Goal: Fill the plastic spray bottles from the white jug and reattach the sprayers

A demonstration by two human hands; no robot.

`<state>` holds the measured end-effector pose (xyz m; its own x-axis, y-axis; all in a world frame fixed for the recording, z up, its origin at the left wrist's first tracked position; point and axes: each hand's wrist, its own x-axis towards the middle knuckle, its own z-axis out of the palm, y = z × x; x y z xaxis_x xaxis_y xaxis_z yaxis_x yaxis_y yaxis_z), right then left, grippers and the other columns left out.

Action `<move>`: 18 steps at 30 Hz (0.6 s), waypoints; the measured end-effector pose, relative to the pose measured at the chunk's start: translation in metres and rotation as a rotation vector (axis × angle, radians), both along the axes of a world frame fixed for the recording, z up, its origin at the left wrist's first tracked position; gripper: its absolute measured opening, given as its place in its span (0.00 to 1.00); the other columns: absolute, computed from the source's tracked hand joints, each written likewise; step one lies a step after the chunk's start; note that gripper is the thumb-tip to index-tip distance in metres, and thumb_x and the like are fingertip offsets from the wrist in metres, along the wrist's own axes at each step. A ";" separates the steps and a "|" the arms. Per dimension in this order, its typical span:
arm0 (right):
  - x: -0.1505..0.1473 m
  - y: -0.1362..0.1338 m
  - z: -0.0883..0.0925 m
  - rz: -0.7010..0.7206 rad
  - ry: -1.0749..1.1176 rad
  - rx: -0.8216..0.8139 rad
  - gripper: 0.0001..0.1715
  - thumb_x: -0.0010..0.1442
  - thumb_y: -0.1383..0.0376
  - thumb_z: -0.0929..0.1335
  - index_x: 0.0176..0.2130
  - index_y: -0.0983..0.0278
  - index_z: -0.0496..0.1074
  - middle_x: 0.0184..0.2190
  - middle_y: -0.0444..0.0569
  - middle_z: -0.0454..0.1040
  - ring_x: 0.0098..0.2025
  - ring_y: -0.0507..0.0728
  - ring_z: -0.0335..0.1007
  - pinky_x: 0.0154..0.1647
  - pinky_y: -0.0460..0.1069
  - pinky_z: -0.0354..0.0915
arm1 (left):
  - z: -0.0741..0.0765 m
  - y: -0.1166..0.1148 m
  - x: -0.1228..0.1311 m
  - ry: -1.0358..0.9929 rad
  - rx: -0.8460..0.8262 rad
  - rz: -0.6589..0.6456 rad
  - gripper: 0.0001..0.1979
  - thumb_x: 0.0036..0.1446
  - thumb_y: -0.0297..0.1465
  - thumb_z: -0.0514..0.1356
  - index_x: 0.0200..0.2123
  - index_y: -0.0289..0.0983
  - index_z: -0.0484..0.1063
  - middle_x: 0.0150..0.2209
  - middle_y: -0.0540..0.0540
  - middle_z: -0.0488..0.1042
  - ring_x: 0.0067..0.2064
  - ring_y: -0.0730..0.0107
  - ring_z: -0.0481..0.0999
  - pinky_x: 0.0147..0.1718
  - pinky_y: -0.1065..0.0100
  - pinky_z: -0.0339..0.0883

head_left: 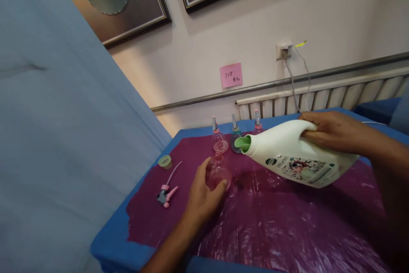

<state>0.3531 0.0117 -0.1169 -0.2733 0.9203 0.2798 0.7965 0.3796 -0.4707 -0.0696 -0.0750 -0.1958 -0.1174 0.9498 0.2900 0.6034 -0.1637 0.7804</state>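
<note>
My left hand is wrapped round a small clear pink bottle that stands upright on the purple plastic sheet, its neck open at the top. My right hand grips the handle of a large white detergent jug, held tilted with its green spout pointing left. The spout is above and to the right of the pink bottle's neck, apart from it. No stream of liquid shows. To the left lies a grey and pink spray trigger with its tube. A pale green cap rests beyond it.
Behind stand a pink spray bottle, a teal spray bottle and another pink-collared spray bottle, partly hidden. The purple sheet covers a blue table. A blue curtain hangs at left; a radiator lines the wall.
</note>
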 end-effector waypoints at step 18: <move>0.005 -0.007 0.000 0.015 -0.211 -0.059 0.18 0.63 0.46 0.65 0.38 0.54 0.77 0.34 0.49 0.84 0.34 0.63 0.77 0.34 0.55 0.59 | 0.022 0.000 0.000 0.385 0.098 -0.139 0.39 0.62 0.35 0.67 0.75 0.42 0.63 0.73 0.34 0.70 0.74 0.42 0.71 0.73 0.38 0.65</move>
<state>0.3584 0.0046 -0.1173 -0.3336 0.9290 0.1605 0.8744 0.3685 -0.3156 -0.0695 -0.0749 -0.1734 0.1448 0.9147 0.3772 0.8146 -0.3266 0.4794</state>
